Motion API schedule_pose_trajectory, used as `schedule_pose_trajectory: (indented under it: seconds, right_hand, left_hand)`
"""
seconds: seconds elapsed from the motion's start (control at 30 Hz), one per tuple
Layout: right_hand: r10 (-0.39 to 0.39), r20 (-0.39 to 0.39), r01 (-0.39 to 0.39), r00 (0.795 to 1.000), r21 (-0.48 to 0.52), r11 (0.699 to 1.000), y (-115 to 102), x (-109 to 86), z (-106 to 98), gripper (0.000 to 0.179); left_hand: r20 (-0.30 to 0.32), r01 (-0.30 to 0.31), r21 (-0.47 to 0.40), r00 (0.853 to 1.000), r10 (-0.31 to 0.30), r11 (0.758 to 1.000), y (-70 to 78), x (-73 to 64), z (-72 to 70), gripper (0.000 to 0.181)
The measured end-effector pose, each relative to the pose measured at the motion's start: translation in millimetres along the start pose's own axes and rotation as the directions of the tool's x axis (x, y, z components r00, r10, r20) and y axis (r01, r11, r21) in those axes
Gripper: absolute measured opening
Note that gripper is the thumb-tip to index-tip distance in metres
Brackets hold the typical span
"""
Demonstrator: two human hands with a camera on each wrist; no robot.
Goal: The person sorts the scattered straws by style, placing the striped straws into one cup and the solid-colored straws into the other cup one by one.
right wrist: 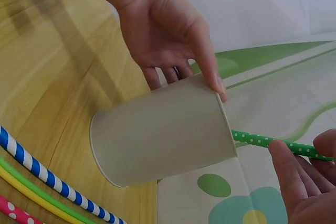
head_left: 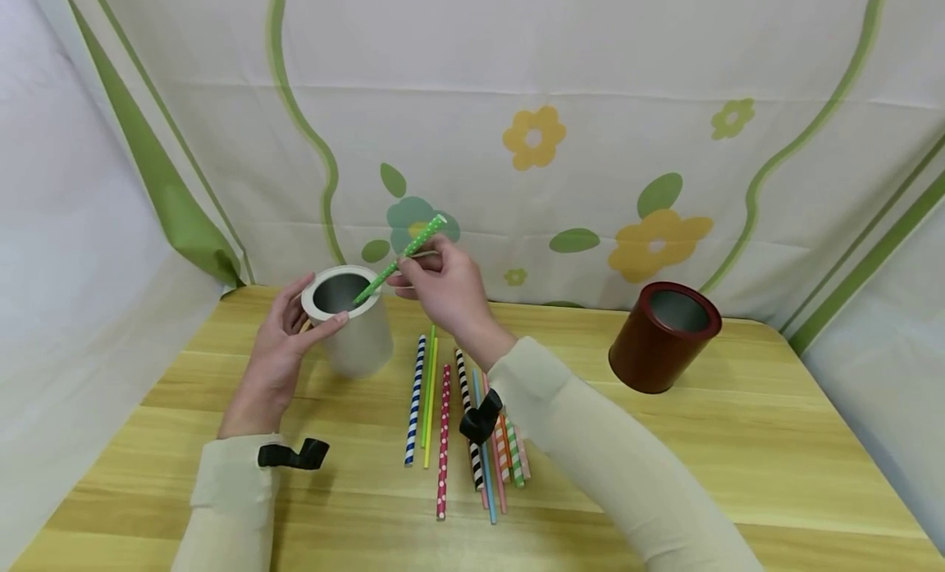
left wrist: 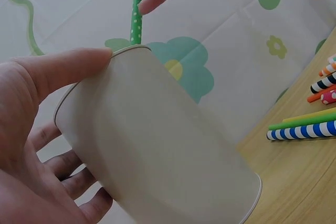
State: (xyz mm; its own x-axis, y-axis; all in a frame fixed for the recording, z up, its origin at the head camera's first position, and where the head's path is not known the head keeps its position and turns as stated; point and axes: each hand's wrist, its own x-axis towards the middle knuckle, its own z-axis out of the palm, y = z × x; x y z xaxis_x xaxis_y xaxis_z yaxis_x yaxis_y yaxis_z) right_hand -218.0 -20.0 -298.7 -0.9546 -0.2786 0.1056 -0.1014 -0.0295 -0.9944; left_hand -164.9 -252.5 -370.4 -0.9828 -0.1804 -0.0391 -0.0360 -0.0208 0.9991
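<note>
A white can (head_left: 362, 342) stands at the left of the wooden table. My left hand (head_left: 284, 334) grips it by the rim, the thumb on the near edge and the fingers around the left side. My right hand (head_left: 446, 289) pinches a green straw with white dots (head_left: 421, 239) between thumb and fingers. The straw slants, its lower end inside the can's mouth and its upper end pointing up and right. In the left wrist view the green dotted straw (left wrist: 136, 22) rises behind the can's rim. The right wrist view shows the can (right wrist: 165, 132) beside the left hand (right wrist: 163, 22).
Several paper straws lie mid-table, among them a blue-striped straw (head_left: 416, 400), a pink dotted straw (head_left: 444, 441) and a black-striped straw (head_left: 463, 383). A dark red can (head_left: 660, 342) stands at the right. A flowered curtain (head_left: 517, 186) hangs behind the table (head_left: 354, 506).
</note>
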Motion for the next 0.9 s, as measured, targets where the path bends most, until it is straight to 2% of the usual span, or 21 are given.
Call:
schedule_pose_trajectory:
  seconds: [0.3,0.4,0.57,0.9]
  right_hand:
    - [-0.043,0.06,0.051,0.997,-0.143,0.988,3.3,9.0,16.4,0.019]
    - [-0.07,0.065,0.084,0.995,-0.249,0.965,6.1,10.7,22.2,0.016]
    - [-0.088,0.051,0.101,0.995,-0.415,0.904,11.6,12.3,28.7,0.013]
    - [-0.089,0.054,0.104,0.995,-0.465,0.879,21.2,14.6,32.6,0.014]
  left_hand:
    - [0.005,-0.01,0.008,1.0,0.01,1.0,-0.4,0.8,-1.9,0.093]
    - [0.007,-0.005,0.009,1.0,0.005,1.0,-1.0,0.8,-1.8,0.092]
    - [0.009,0.01,0.006,1.0,-0.01,1.0,-1.8,0.6,0.2,0.091]
    - [0.015,0.014,0.014,1.0,-0.015,1.0,-0.7,0.3,2.1,0.092]
